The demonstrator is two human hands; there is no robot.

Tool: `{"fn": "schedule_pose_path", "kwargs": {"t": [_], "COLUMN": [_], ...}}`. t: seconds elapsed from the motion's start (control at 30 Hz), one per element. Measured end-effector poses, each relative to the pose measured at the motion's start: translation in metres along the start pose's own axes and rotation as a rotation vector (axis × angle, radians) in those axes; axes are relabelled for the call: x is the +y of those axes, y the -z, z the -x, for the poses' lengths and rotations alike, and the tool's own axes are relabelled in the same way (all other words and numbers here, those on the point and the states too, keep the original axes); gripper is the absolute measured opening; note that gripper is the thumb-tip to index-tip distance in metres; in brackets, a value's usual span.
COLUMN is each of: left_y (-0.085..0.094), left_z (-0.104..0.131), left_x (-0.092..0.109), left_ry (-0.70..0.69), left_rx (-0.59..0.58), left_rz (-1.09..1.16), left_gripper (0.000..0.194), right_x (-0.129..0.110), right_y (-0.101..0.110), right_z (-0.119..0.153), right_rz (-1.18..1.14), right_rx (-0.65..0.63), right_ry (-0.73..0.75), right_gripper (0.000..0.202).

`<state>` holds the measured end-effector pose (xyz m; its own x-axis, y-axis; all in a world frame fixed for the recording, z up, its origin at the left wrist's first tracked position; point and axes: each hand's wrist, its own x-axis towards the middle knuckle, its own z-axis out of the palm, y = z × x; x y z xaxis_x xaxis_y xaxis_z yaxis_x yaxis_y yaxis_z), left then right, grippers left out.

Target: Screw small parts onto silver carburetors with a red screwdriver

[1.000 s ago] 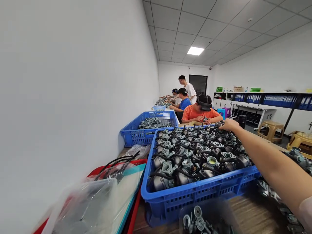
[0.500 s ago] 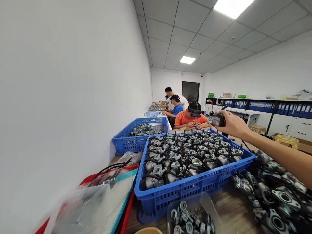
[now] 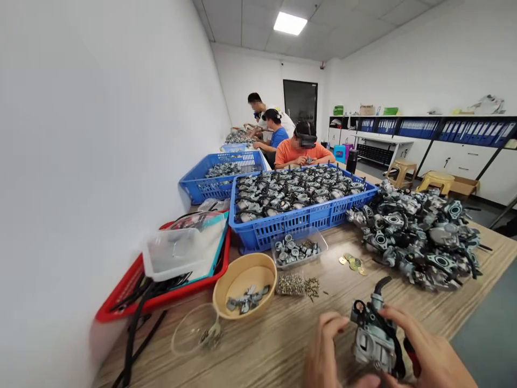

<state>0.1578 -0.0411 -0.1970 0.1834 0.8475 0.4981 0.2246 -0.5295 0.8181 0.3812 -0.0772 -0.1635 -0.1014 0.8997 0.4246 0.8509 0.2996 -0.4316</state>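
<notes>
My right hand [image 3: 430,347] is closed on a metal carburetor [image 3: 374,345] with a black hose at its top, low at the right of the head view. Something red and black shows between that hand and the part. Just left of the carburetor is my left hand [image 3: 327,350], its fingers bent and apart, with a gap between the upper fingers and the metal. Beyond them lie brass discs [image 3: 354,263], small screws [image 3: 297,284] and a clear box [image 3: 301,256] of round metal parts.
A blue crate [image 3: 307,215] full of carburetors stands behind, with a loose pile [image 3: 428,237] to its right. At left are a yellow bowl [image 3: 244,269] and a red tray [image 3: 117,307]. A person in orange [image 3: 286,152] sits beyond the crate.
The view has tipped downward. My right hand has come from above the crate's right side to the near table with a carburetor, and my left hand has come into view.
</notes>
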Motion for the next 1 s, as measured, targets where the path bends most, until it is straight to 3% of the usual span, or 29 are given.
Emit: {"fn": "schedule_pose_path", "kwargs": {"t": [0.1, 0.3, 0.4, 0.5, 0.57, 0.67, 0.73, 0.8, 0.87, 1.0], "left_y": [0.004, 0.004, 0.002, 0.001, 0.001, 0.002, 0.003, 0.004, 0.004, 0.005], "left_z": [-0.009, -0.026, -0.026, -0.023, -0.021, -0.020, -0.021, -0.021, -0.021, -0.020], "left_x": [0.004, 0.022, 0.022, 0.017, 0.015, 0.013, 0.013, 0.013, 0.014, 0.018], "left_ry": [-0.071, 0.170, 0.183, 0.119, 0.083, 0.008, -0.049, -0.098, -0.127, -0.116], "left_rx": [-0.080, -0.080, -0.124, -0.148, -0.145, -0.118, -0.113, -0.117, -0.122, -0.142], "left_rz": [-0.029, -0.093, -0.135, -0.158, -0.159, -0.158, -0.160, -0.157, -0.160, -0.169], "left_gripper": [0.050, 0.025, 0.025, 0.032, 0.034, 0.036, 0.038, 0.040, 0.042, 0.041], "right_x": [-0.004, -0.006, -0.001, 0.010, 0.016, 0.018, 0.015, 0.010, 0.001, -0.023], "right_y": [-0.015, -0.030, -0.037, -0.031, -0.016, 0.016, 0.033, 0.039, 0.033, -0.002], "right_z": [0.003, -0.007, 0.002, 0.009, 0.004, -0.026, -0.058, -0.093, -0.125, -0.169], "right_rz": [-0.046, -0.075, -0.068, -0.056, -0.063, -0.029, 0.040, 0.125, 0.170, 0.299], "right_rx": [0.001, -0.053, -0.091, -0.143, -0.147, -0.080, -0.102, -0.231, -0.345, -0.606], "right_ry": [0.030, -0.082, -0.135, -0.080, -0.024, -0.063, -0.060, 0.002, 0.040, 0.112], "right_gripper": [0.072, 0.058, 0.058, 0.074, 0.074, 0.034, 0.032, 0.035, 0.026, 0.015]}}
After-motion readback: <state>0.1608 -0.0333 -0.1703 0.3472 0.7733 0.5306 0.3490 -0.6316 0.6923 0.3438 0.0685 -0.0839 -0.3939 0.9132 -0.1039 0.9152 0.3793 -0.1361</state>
